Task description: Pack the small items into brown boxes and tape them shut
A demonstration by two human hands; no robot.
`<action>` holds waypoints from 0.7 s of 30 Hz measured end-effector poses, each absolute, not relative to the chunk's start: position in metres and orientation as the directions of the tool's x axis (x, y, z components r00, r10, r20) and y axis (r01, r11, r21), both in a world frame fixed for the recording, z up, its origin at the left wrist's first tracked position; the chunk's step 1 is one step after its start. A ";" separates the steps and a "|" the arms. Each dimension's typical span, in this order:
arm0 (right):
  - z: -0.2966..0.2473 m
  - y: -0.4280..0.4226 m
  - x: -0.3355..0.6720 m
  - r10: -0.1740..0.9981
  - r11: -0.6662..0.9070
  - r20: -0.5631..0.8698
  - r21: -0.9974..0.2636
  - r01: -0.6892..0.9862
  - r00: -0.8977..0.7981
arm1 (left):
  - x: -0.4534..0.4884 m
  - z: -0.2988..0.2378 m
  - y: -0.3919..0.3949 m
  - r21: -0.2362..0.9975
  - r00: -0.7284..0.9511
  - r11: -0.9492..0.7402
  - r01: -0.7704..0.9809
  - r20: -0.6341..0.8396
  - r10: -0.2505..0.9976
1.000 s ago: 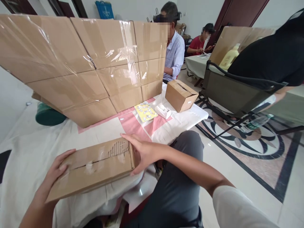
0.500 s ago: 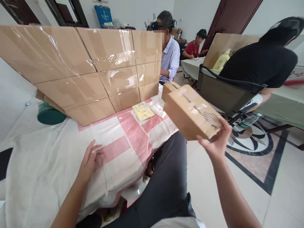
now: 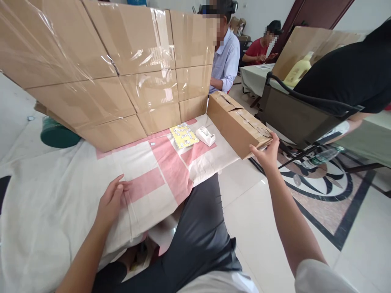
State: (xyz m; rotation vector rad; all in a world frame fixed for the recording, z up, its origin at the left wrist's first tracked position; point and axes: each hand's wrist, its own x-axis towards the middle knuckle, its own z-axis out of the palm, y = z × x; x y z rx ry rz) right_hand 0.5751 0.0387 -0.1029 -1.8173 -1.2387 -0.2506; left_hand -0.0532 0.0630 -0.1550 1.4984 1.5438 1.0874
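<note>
My right hand point(image 3: 267, 152) grips the near end of a brown cardboard box point(image 3: 236, 132) at the table's right edge, thumb on the near side and fingers over the far one. Another cardboard box point(image 3: 221, 100) stands right behind it, end to end. My left hand point(image 3: 110, 198) rests on the pink and white tablecloth point(image 3: 145, 185), fingers loosely apart, holding nothing. Between the hands, farther back, lie a yellow patterned card or booklet point(image 3: 183, 135) and a white tape dispenser point(image 3: 205, 136).
A tall wall of taped cardboard boxes point(image 3: 146, 87) stands along the back of the table. Behind it sits a person in a light blue shirt point(image 3: 227, 57). At right, a person in black point(image 3: 336, 69) sits in a folding chair point(image 3: 305, 118). A green container point(image 3: 59, 132) is at far left.
My right hand has brought the box down and left, from the air onto the table edge against the other box. The tape dispenser is now fully visible. My left hand stays on the cloth.
</note>
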 end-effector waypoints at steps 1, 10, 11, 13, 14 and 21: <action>-0.100 0.049 0.574 0.648 -0.103 0.583 -0.571 0.815 0.490 | -0.052 -0.155 0.063 0.919 -0.068 -0.028 0.392 0.059 0.996; -0.054 0.143 0.544 0.774 -0.264 0.307 -0.639 0.723 0.554 | -0.056 -0.142 0.072 0.942 -0.039 -0.037 0.334 0.054 0.998; -0.045 0.149 0.537 0.758 -0.305 0.302 -0.619 0.723 0.578 | -0.064 -0.136 0.078 0.943 -0.052 -0.047 0.329 0.068 0.996; -0.026 0.159 0.513 0.694 -0.297 0.428 -0.563 0.772 0.579 | -0.087 -0.123 0.092 0.945 -0.128 -0.064 0.322 0.110 0.986; -0.017 0.164 0.494 0.666 -0.220 0.538 -0.521 0.825 0.517 | -0.102 -0.116 0.102 0.946 -0.189 -0.067 0.317 0.132 0.973; -0.013 0.189 0.226 0.654 0.667 0.682 -0.314 0.676 -0.328 | -0.219 -0.093 0.192 0.958 -0.589 0.044 0.285 0.138 0.796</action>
